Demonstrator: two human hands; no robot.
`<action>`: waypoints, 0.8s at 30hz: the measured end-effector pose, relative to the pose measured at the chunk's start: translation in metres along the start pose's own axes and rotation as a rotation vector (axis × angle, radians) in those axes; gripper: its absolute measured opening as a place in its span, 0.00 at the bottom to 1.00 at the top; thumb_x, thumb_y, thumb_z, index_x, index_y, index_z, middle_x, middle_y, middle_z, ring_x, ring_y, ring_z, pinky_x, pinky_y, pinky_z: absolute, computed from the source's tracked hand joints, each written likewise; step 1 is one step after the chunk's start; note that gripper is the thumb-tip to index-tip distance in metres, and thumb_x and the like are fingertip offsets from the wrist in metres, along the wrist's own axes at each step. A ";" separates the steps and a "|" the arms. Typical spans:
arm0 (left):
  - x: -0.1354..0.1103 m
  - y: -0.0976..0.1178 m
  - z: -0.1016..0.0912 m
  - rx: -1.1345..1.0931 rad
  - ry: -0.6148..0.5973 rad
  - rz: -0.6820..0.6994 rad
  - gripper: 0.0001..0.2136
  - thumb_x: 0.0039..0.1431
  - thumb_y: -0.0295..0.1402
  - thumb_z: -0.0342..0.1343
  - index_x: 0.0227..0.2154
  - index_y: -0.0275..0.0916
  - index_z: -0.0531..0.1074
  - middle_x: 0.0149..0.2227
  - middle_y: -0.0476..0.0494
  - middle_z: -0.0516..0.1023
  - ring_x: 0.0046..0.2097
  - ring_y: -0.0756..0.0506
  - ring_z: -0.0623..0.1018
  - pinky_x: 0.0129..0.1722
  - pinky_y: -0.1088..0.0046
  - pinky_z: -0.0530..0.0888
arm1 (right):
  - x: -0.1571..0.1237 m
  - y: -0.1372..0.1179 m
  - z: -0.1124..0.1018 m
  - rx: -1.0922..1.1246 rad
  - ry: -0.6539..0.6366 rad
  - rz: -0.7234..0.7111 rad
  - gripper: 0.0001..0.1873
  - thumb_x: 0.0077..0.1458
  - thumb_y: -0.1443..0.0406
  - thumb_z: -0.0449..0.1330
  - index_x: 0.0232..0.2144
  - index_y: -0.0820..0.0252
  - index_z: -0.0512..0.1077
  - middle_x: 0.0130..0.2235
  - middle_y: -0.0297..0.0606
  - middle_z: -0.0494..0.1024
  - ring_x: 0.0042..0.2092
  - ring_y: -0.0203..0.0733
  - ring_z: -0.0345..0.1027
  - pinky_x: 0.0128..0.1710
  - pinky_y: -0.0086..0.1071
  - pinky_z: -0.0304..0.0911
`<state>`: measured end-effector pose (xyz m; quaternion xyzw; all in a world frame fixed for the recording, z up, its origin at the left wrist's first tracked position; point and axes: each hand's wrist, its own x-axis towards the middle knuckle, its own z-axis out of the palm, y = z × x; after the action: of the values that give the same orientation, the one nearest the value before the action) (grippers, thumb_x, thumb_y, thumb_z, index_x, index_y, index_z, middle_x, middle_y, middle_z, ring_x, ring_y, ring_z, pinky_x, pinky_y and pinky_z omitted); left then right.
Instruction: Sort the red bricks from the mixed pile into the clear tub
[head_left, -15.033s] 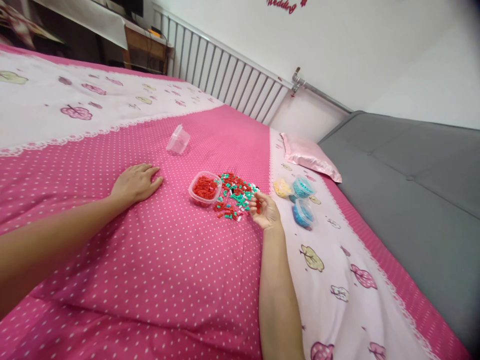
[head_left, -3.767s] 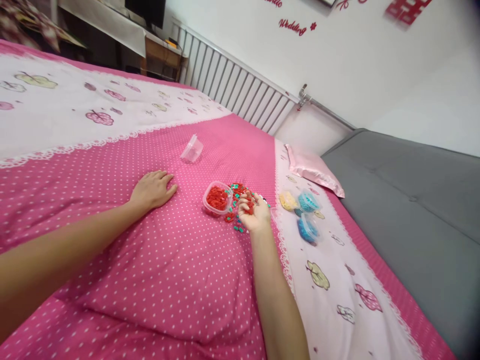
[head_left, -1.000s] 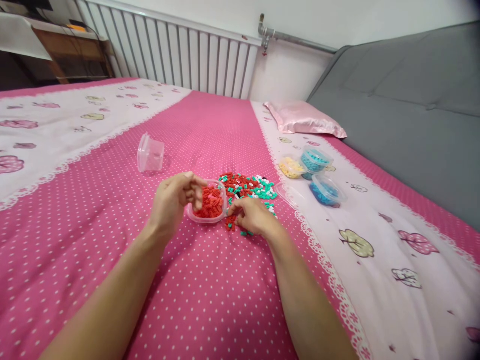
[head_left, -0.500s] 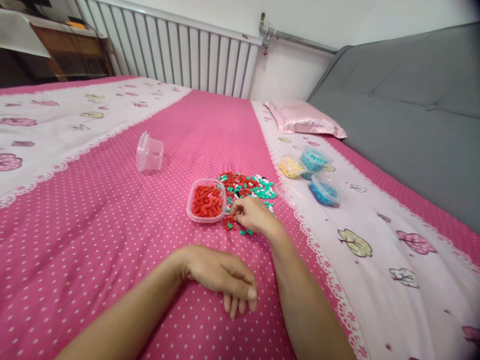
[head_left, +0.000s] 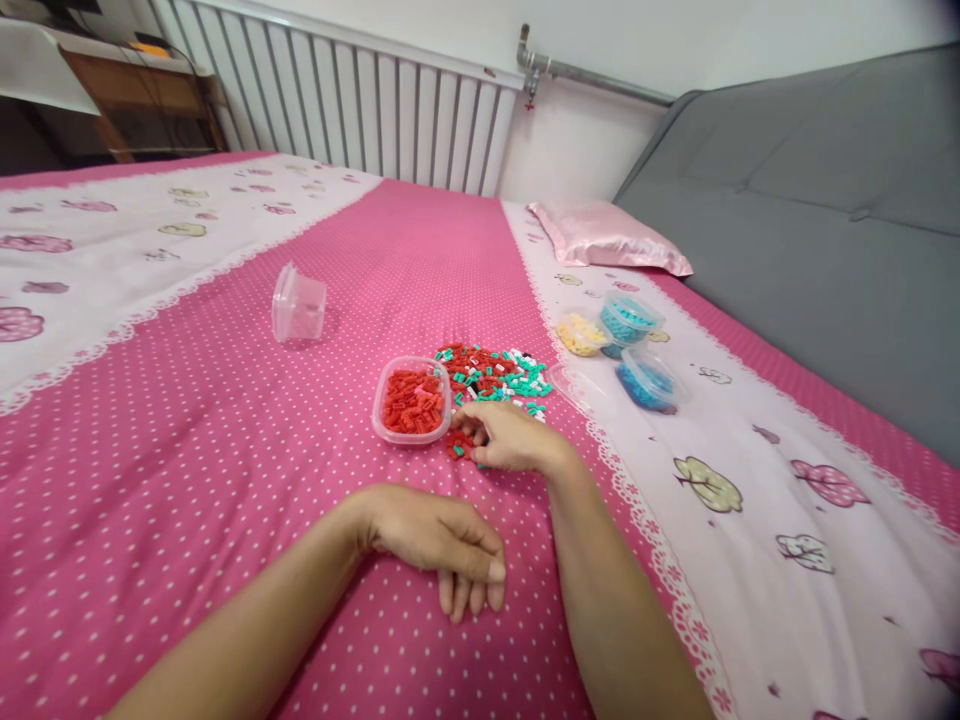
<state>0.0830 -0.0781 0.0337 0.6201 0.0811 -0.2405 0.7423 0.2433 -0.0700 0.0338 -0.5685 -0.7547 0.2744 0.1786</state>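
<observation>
A clear plastic tub (head_left: 413, 440) filled with small red building bricks (head_left: 414, 400) stands in the middle of the bed. Against its right side lies a loose pile of red, green, white and a few black bricks (head_left: 499, 372). My right hand (head_left: 510, 435) is over the near edge of this pile, its thumb and index finger apart and the index fingertip close to the tub's rim. Several red and green bricks (head_left: 459, 447) lie under its fingers. Lower down, my left hand (head_left: 439, 545) rests palm down on the polka-dot sheet, fingers loosely extended and holding nothing.
An empty clear tub (head_left: 300, 305) lies on its side at back left. To the right stand tubs of yellow bricks (head_left: 581, 335), turquoise bricks (head_left: 631, 318) and blue bricks (head_left: 649, 382), near a clear lid (head_left: 577, 388). A pink pillow (head_left: 607, 238) lies by the grey headboard (head_left: 810, 220).
My right hand has shifted slightly down, and its thumb and index finger have spread apart. My left hand has moved a little up and left. The tubs stay put.
</observation>
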 end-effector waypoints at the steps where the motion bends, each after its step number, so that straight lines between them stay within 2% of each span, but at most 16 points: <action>1: 0.000 0.000 0.000 -0.001 -0.001 -0.002 0.20 0.53 0.51 0.51 0.31 0.35 0.70 0.27 0.50 0.71 0.27 0.54 0.73 0.31 0.77 0.70 | -0.001 -0.001 -0.001 -0.028 -0.027 -0.026 0.24 0.36 0.77 0.58 0.40 0.59 0.73 0.27 0.30 0.73 0.28 0.35 0.64 0.28 0.25 0.56; 9: 0.001 -0.002 -0.001 -0.011 0.004 -0.023 0.23 0.50 0.54 0.52 0.32 0.35 0.70 0.28 0.49 0.71 0.28 0.54 0.73 0.31 0.77 0.70 | -0.001 -0.008 -0.005 -0.204 -0.057 -0.082 0.24 0.38 0.72 0.64 0.42 0.59 0.74 0.34 0.36 0.72 0.37 0.38 0.63 0.37 0.28 0.56; 18: 0.001 -0.004 -0.002 -0.027 0.002 -0.015 0.22 0.51 0.52 0.52 0.32 0.35 0.70 0.28 0.49 0.71 0.28 0.53 0.73 0.31 0.76 0.70 | 0.003 -0.004 -0.002 -0.174 -0.017 -0.060 0.14 0.41 0.74 0.61 0.34 0.60 0.76 0.30 0.34 0.75 0.32 0.35 0.66 0.31 0.25 0.56; 24: 0.001 -0.003 -0.002 -0.034 0.015 -0.017 0.22 0.50 0.53 0.53 0.32 0.35 0.70 0.28 0.50 0.71 0.27 0.54 0.73 0.30 0.77 0.70 | 0.002 -0.006 -0.004 -0.132 0.010 -0.036 0.15 0.40 0.76 0.57 0.32 0.61 0.76 0.26 0.33 0.76 0.30 0.35 0.68 0.31 0.25 0.57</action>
<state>0.0827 -0.0767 0.0299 0.6086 0.0958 -0.2407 0.7500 0.2400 -0.0688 0.0407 -0.5667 -0.7805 0.2177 0.1494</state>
